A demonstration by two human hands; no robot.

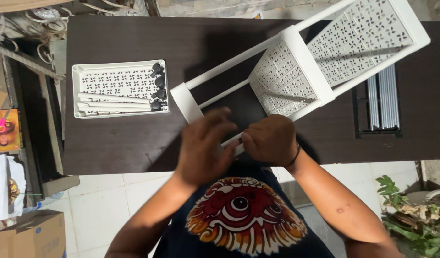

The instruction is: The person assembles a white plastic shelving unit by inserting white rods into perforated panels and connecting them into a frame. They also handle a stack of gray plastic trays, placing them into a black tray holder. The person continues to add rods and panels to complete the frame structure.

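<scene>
Nearest, the left hand (203,143), motion-blurred, lies over the near end of a white plastic rack (301,71); whether it grips cannot be told. The right hand (270,140) is clenched on the rack's lower pole. The rack lies tilted across the dark bench (119,143), its perforated shelves joined by poles. Farther left sits a white tray (119,88) holding poles and black casters.

One dark wooden table (134,43); one white plastic shelf rack (306,67) with two perforated shelves; one loose white perforated tray (119,88); three white tubes (112,102); about five black caster wheels (159,88).
</scene>
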